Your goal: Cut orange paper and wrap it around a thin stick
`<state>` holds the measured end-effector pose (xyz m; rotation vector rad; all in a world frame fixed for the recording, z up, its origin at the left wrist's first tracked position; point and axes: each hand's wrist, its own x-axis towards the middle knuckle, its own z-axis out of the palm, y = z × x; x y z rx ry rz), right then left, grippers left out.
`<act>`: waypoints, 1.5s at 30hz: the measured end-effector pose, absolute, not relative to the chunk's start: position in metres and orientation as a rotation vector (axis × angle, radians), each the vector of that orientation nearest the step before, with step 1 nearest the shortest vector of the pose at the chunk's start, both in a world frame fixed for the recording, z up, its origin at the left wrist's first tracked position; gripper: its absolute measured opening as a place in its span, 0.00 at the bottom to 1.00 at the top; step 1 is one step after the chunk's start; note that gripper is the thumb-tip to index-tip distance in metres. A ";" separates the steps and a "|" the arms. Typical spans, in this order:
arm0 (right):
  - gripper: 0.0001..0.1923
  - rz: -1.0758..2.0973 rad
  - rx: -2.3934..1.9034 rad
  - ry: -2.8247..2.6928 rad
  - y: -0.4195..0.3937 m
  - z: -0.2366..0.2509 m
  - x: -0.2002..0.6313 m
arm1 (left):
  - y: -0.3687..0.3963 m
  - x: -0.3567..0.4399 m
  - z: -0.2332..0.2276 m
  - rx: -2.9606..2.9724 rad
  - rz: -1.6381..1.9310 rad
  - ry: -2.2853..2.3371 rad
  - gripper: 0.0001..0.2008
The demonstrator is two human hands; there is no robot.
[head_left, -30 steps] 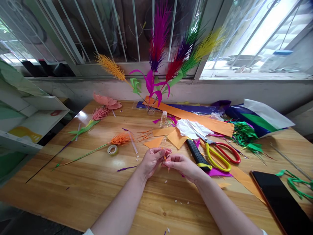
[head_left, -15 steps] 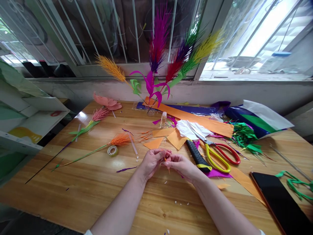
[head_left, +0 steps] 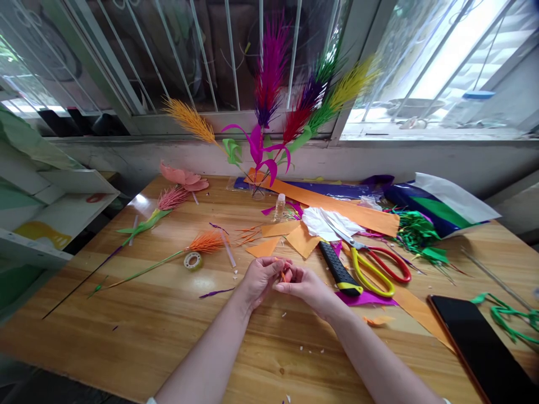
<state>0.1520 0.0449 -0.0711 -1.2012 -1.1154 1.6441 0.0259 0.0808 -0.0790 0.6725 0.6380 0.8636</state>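
Note:
My left hand (head_left: 261, 281) and my right hand (head_left: 304, 287) meet above the middle of the table, fingertips touching. Between them is a small twisted strip of orange paper (head_left: 283, 275), mostly covered by the fingers. Both hands are closed, pinching it. Just right of my right hand lies a black and yellow utility knife (head_left: 339, 269). Beside the knife are scissors (head_left: 373, 264) with one yellow and one red handle loop, blades resting on crumpled white tissue (head_left: 322, 223). Cut orange paper pieces (head_left: 303, 240) lie beyond my fingers.
Left are an orange paper grass stem (head_left: 160, 265), a tape roll (head_left: 192, 261) and a pink flower (head_left: 185, 177). Behind, colourful paper plumes stand in a clear cup (head_left: 258, 192) near a small bottle (head_left: 279, 207). A phone (head_left: 475, 342) lies at front right, near green shreds (head_left: 416, 233).
My right fingers have shifted on the orange strip, the thumb now lying straighter toward the left hand. The whole view has drifted slightly; the things on the table stay put.

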 end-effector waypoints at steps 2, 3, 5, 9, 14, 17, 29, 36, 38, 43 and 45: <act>0.15 1.682 -1.147 -1.184 0.043 -0.065 0.154 | 0.081 0.025 -0.079 0.667 0.847 0.633 0.10; 0.15 1.707 -1.128 -1.204 0.042 -0.063 0.155 | 0.081 0.024 -0.079 0.667 0.837 0.636 0.09; 0.16 1.749 -1.136 -1.206 0.041 -0.062 0.158 | 0.082 0.024 -0.079 0.678 0.825 0.646 0.10; 0.17 1.727 -1.248 -1.152 0.045 -0.071 0.159 | 0.082 0.025 -0.079 0.701 0.863 0.634 0.10; 0.18 1.706 -1.264 -1.189 0.045 -0.074 0.161 | 0.083 0.025 -0.078 0.658 0.893 0.635 0.09; 0.16 1.763 -1.201 -1.272 0.043 -0.068 0.164 | 0.082 0.024 -0.077 0.642 0.874 0.648 0.10; 0.18 1.689 -1.286 -1.329 0.043 -0.067 0.164 | 0.083 0.025 -0.080 0.634 0.895 0.655 0.10; 0.16 1.753 -1.273 -1.266 0.044 -0.071 0.167 | 0.083 0.025 -0.080 0.639 0.897 0.638 0.09; 0.18 1.731 -1.290 -1.220 0.046 -0.076 0.165 | 0.084 0.026 -0.082 0.630 0.904 0.632 0.09; 0.18 1.728 -1.327 -1.224 0.047 -0.077 0.165 | 0.084 0.026 -0.083 0.616 0.932 0.651 0.10; 0.18 1.741 -1.335 -1.233 0.047 -0.075 0.166 | 0.084 0.024 -0.080 0.608 0.931 0.620 0.12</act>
